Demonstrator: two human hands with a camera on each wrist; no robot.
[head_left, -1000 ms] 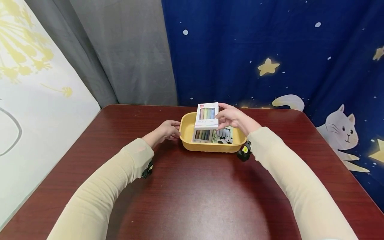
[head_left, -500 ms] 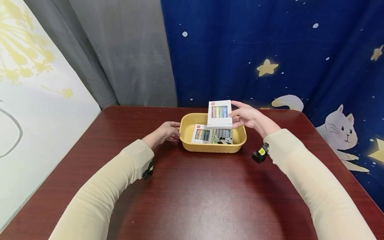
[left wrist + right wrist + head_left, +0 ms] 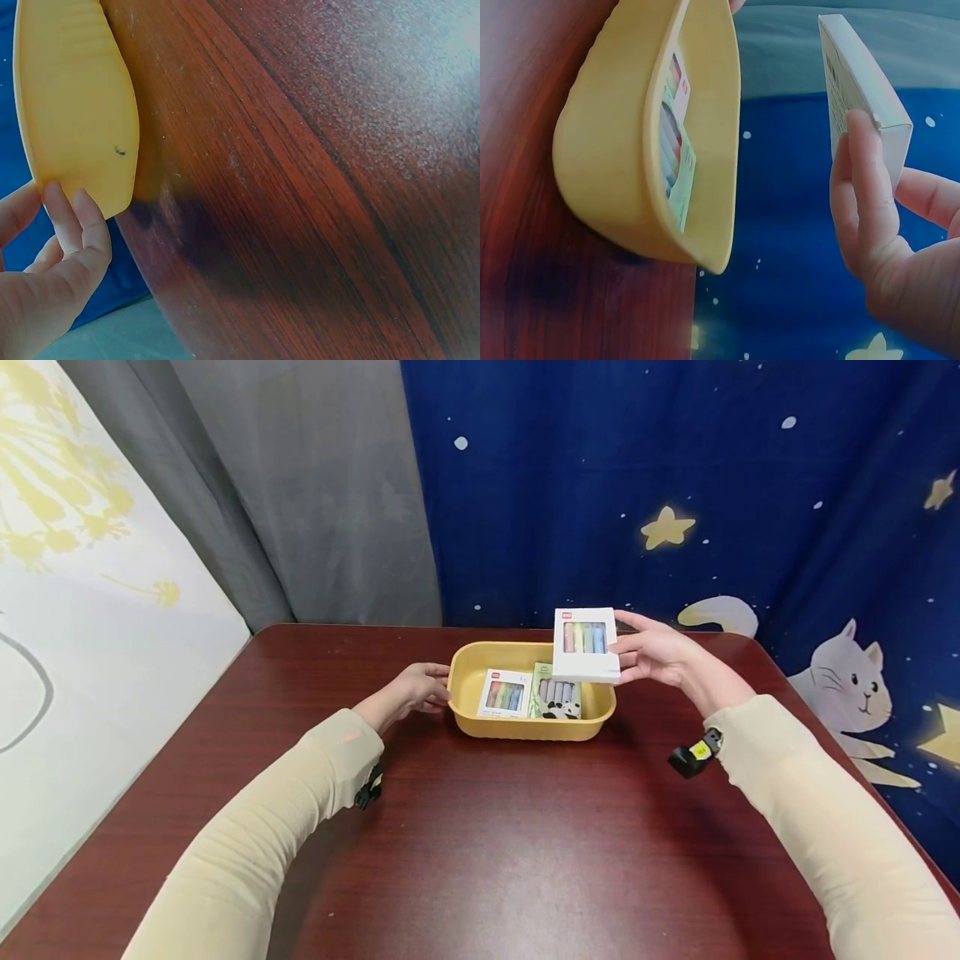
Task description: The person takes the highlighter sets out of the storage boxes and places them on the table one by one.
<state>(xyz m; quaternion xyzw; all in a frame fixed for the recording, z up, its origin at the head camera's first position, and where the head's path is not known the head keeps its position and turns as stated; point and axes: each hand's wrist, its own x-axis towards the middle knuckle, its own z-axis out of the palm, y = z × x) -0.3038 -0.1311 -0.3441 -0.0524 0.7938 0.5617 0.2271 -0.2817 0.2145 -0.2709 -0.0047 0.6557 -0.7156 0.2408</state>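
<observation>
My right hand (image 3: pixel 656 650) pinches a white box of pastel-coloured pens (image 3: pixel 585 664), thumb and fingers on opposite faces. The box is raised over the right end of a yellow plastic basin (image 3: pixel 480 727) on the table; its lower edge overlaps the basin's far rim in the head view. Inside the basin lie another white box of pens (image 3: pixel 504 712) at left and a green panda-print box (image 3: pixel 567 687) at right, side by side. My left hand (image 3: pixel 414 689) rests its fingertips against the basin's left end; in the left wrist view the fingers (image 3: pixel 66 217) touch the outer wall near the rim.
The dark red wooden table (image 3: pixel 495 835) extends toward me on all sides of the basin. Behind its far edge hang a grey curtain (image 3: pixel 337 493) and a blue starry curtain (image 3: pixel 555 485). A white wall panel (image 3: pixel 90 677) borders the left side.
My right hand has carried the white box of pens to the right, uncovering the two boxes in the basin. The left hand stays at the basin's left end.
</observation>
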